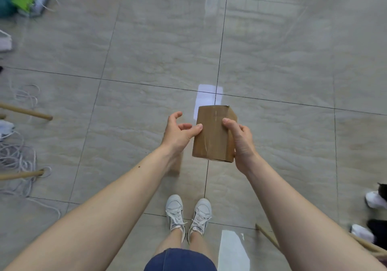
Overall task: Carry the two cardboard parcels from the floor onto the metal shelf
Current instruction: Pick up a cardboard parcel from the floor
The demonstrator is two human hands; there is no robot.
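Underfoot, a glossy tiled floor (146,46) fills the view, with loose white cord (18,159) and wooden poles (27,112) at the left edge; no metal shelf shows, and no second parcel that I can make out. Held above the tiles in front of the person's white shoes (188,214) is one cardboard parcel (211,136), its long axis running away from the body. The right hand (240,142) is clamped on its right side, thumb over the top face, and carries it. The left hand (180,132) is spread loose just beside the left edge, fingertips touching or nearly so. Judging from this, the left hand likely needs only to close inward.
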